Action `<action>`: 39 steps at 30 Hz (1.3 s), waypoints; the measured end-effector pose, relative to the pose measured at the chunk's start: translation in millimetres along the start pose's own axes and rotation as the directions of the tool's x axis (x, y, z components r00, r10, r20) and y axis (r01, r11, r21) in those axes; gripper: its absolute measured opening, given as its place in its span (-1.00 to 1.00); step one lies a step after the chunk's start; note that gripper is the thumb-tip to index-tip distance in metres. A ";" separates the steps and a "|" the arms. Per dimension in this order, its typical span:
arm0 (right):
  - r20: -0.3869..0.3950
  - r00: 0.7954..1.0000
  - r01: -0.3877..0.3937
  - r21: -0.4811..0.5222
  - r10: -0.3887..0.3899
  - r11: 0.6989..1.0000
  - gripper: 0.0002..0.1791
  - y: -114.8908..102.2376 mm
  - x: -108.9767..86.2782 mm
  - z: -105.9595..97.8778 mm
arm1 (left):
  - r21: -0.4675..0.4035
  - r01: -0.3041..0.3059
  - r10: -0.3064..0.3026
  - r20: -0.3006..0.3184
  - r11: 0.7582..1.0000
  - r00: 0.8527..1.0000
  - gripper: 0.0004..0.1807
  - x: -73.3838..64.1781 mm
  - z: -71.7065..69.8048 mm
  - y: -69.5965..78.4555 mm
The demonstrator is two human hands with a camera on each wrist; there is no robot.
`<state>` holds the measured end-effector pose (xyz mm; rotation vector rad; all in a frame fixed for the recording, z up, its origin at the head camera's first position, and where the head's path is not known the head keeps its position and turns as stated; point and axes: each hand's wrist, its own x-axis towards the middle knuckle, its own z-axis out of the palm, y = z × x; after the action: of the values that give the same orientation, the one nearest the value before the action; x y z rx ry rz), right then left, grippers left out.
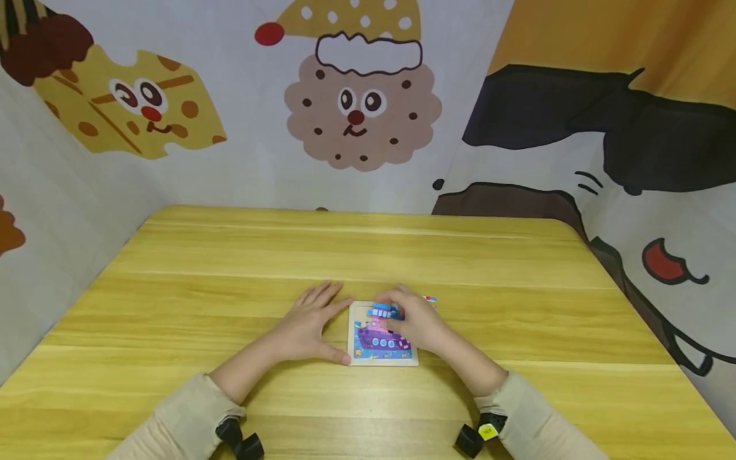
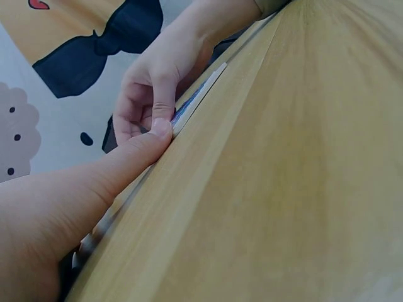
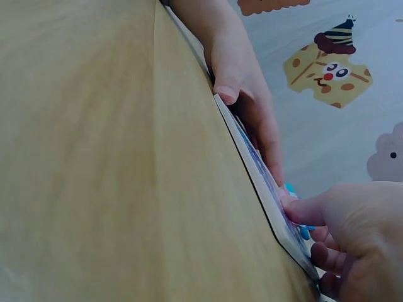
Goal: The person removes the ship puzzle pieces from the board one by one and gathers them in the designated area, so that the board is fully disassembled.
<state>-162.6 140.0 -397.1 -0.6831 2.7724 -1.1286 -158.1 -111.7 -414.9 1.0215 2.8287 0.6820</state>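
Observation:
A small square puzzle board (image 1: 382, 362) with a pale rim lies on the table, showing a purple and pink ship over blue water. My left hand (image 1: 305, 326) lies along its left side, fingers spread and straight, thumb at the near left corner and index finger at the far left corner. Over the board's far right part, my right hand (image 1: 418, 322) pinches a blue and white puzzle piece (image 1: 381, 311) between thumb and fingers. Blue bits of this piece (image 3: 305, 231) show beside the thumb in the right wrist view. The hand hides the board's far right corner.
Something small and brightly coloured (image 1: 430, 299) peeks out behind my right hand. The wooden table (image 1: 368, 249) reaches back to a wall cloth (image 1: 230, 185) with cartoon figures. A black wrist device (image 1: 240, 439) sits at each sleeve cuff.

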 end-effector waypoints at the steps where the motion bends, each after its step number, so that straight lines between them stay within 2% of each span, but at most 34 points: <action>1: -0.007 1.000 0.003 0.000 -0.003 1.000 -0.59 0.3 -0.2 0.1 | 0.001 -0.001 0.001 0.000 1.000 1.000 0.25 0.2 -0.2 0.2; 11: -0.035 0.995 0.089 0.024 -0.088 0.996 -0.65 8.4 -4.0 1.2 | 0.006 0.006 -0.006 0.007 1.000 1.000 0.25 1.0 -1.0 1.0; 17: -0.068 0.990 0.126 0.094 -0.120 0.988 -0.72 9.7 -4.4 -0.4 | 0.001 0.007 -0.007 0.004 1.000 1.000 0.25 0.4 -1.6 1.4; 29: -0.139 0.990 0.036 0.223 -0.005 0.974 -0.80 9.5 -8.7 -17.7 | -0.003 -0.004 0.004 0.009 1.000 1.000 0.24 -1.2 -2.0 0.9; 39: -0.185 0.981 -0.005 0.278 0.059 0.961 -0.79 28.9 -21.1 -41.6 | 0.003 -0.016 0.016 0.000 1.000 1.000 0.23 -1.1 -0.3 -0.2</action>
<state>-164.0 194.2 -388.5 -0.5203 2.6800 -1.6129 -157.4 -112.5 -414.8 1.0464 2.8253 0.6790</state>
